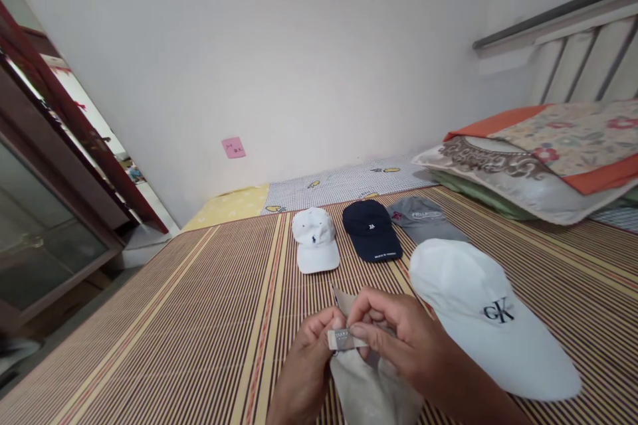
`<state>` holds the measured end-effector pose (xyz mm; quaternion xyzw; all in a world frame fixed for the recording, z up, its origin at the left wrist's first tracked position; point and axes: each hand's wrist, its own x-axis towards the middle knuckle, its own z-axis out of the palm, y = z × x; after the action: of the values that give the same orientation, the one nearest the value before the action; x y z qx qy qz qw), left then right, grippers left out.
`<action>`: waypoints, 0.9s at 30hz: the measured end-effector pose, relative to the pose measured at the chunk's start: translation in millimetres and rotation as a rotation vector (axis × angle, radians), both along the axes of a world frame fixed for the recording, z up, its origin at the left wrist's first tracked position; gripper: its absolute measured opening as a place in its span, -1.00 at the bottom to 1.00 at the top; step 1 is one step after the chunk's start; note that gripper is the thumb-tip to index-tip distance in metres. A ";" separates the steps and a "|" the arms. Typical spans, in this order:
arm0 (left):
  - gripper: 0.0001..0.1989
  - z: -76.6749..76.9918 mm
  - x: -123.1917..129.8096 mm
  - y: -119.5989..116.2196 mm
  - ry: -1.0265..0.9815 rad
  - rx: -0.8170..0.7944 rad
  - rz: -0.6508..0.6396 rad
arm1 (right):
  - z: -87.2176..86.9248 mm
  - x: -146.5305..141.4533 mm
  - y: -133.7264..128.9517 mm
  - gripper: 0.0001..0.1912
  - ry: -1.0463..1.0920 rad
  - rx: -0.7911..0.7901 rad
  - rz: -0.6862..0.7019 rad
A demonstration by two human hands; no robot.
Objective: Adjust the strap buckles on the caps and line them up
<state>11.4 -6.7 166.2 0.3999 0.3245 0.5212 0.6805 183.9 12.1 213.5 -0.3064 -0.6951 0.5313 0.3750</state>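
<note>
My left hand (312,358) pinches one end of a short strap with a grey patterned piece (341,339) on it, thumb on top. From the other side my right hand (393,332) grips the same strap between thumb and fingers. The strap belongs to a beige cap (369,388), which hangs below and between the hands and is partly covered by them. Close to the right forearm lies a large white cap (463,305) with black "CK" letters. Beyond the hands are a small white cap (315,239) and a navy cap (371,229).
A grey cap (426,219) lies behind the white "CK" cap. All rest on a striped mat (199,319) over a bed. Pillows (538,153) are stacked at the right, by a headboard (588,60). A pink note (233,147) is on the wall; a doorway stands left.
</note>
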 end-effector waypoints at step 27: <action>-0.41 -4.1 -0.6 7.0 0.082 -0.074 0.094 | -26.6 39.3 33.2 -0.78 -0.086 -0.069 0.146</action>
<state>10.7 0.3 162.0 0.3800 0.3894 0.5233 0.6558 223.2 45.3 186.9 -0.2903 -0.7124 0.5672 0.2942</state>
